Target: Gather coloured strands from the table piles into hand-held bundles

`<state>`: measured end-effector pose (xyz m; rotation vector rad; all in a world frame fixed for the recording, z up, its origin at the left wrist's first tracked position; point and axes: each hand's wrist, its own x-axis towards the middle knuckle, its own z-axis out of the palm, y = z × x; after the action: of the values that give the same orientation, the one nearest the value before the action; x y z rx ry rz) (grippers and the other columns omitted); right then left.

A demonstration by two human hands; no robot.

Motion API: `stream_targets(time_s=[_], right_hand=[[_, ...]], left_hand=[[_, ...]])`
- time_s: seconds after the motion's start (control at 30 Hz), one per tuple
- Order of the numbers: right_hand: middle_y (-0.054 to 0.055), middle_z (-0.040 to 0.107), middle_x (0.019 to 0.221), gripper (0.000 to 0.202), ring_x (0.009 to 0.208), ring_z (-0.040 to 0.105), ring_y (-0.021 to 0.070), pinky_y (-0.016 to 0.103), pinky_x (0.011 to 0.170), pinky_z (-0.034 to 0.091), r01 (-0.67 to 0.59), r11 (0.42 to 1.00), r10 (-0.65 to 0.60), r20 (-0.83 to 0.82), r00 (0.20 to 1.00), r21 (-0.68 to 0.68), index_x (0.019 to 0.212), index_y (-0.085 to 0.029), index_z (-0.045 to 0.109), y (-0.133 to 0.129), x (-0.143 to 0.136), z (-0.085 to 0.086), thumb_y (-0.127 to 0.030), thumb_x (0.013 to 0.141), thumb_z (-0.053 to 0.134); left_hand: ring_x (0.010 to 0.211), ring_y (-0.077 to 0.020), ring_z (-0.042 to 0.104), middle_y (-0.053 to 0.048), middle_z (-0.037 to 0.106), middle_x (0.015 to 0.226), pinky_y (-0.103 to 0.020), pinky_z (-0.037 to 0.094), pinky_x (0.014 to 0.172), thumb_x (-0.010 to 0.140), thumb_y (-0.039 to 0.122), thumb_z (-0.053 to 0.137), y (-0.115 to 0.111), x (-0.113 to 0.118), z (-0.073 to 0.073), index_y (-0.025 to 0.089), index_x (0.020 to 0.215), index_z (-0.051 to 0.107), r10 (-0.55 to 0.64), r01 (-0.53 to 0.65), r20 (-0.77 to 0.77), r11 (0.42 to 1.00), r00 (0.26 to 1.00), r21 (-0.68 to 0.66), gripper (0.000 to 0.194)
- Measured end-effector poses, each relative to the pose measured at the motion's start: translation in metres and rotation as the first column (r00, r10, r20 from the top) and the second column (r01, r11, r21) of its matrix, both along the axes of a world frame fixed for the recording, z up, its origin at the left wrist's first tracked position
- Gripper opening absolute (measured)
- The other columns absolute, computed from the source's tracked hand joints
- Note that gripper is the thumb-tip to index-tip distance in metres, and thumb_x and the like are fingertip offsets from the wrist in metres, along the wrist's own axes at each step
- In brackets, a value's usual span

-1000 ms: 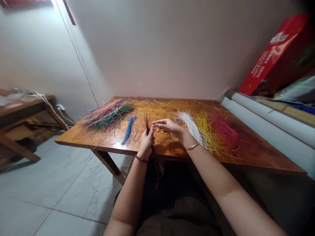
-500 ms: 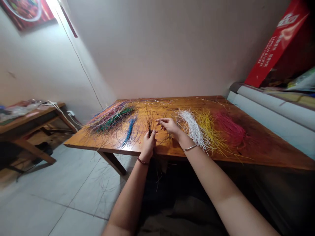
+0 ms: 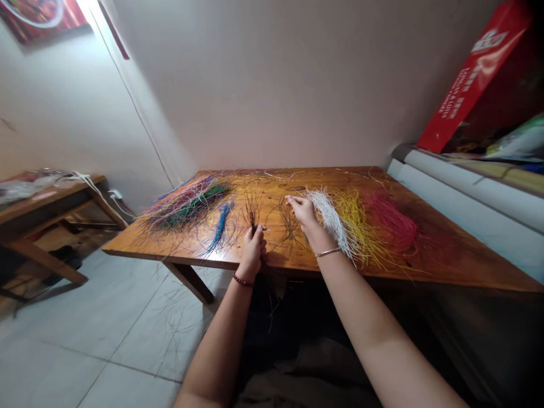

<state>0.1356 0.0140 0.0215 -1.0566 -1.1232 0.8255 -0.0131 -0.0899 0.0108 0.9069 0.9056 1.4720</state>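
Note:
My left hand (image 3: 253,249) is closed around a bundle of dark thin strands (image 3: 252,211) at the table's front edge; the strands fan out above the fist and hang below it. My right hand (image 3: 302,211) is pinched above a small dark bunch of strands (image 3: 289,224) on the table; what its fingertips hold is too fine to make out. White strands (image 3: 334,221) lie just right of that hand, followed by yellow strands (image 3: 355,218) and pink strands (image 3: 393,224). A small blue bunch (image 3: 221,226) lies left of my left hand.
A mixed pile of coloured strands (image 3: 182,204) covers the left of the wooden table (image 3: 272,258). A red box (image 3: 471,79) stands on light rolls (image 3: 463,173) at the right. Another table (image 3: 51,195) is at the far left; loose strands lie on the floor.
My right hand has moved right and slightly up, away from my left hand and over the small dark bunch. My left hand still grips its bundle. The view has shifted slightly.

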Motion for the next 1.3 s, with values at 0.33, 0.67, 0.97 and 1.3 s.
stream_targets(time_s=[0.33, 0.67, 0.97, 1.3], right_hand=[[0.003, 0.064, 0.063, 0.036, 0.054, 0.053, 0.0124, 0.021, 0.051, 0.034, -0.071, 0.997, 0.055, 0.502, 0.863, 0.013, 0.066, -0.015, 0.067, 0.006, -0.004, -0.01, -0.045, 0.078, 0.052], [0.004, 0.066, 0.069, 0.03, 0.061, 0.057, 0.0141, 0.022, 0.055, 0.038, -0.092, 0.995, 0.053, 0.53, 0.846, 0.047, 0.076, -0.017, 0.069, 0.007, -0.006, -0.009, -0.04, 0.082, 0.052], [0.003, 0.065, 0.068, 0.029, 0.059, 0.057, 0.0134, 0.021, 0.054, 0.037, -0.09, 0.995, 0.057, 0.524, 0.85, 0.038, 0.081, -0.017, 0.07, 0.006, -0.006, -0.008, -0.04, 0.082, 0.052], [0.008, 0.066, 0.077, 0.043, 0.068, 0.058, 0.0165, 0.023, 0.061, 0.04, 0.281, 0.944, -0.317, 0.238, 0.918, 0.175, 0.092, -0.013, 0.067, -0.004, 0.004, 0.006, -0.047, 0.086, 0.04]], left_hand=[[0.034, -0.0017, 0.016, 0.011, 0.02, 0.05, -0.013, 0.012, 0.03, 0.071, 0.04, 0.062, 0.001, -0.001, 0.003, 0.017, 0.08, 0.05, -0.016, 0.015, 0.027, 1.0, 1.0, 0.021, 0.028], [0.034, -0.0015, 0.018, 0.011, 0.022, 0.05, -0.012, 0.012, 0.03, 0.07, 0.041, 0.064, 0.004, -0.002, 0.002, 0.016, 0.079, 0.051, 0.0, -0.001, 0.032, 1.0, 1.0, 0.012, 0.029], [0.032, -0.001, 0.019, 0.011, 0.024, 0.048, -0.012, 0.013, 0.03, 0.068, 0.039, 0.066, 0.003, -0.002, 0.004, 0.016, 0.077, 0.052, 0.006, -0.006, 0.053, 1.0, 0.999, -0.001, 0.029], [0.032, -0.0017, 0.015, 0.011, 0.019, 0.047, -0.013, 0.01, 0.03, 0.07, 0.042, 0.063, 0.002, -0.004, 0.001, 0.017, 0.077, 0.051, 0.022, -0.024, 0.118, 1.0, 0.993, 0.017, 0.029]])
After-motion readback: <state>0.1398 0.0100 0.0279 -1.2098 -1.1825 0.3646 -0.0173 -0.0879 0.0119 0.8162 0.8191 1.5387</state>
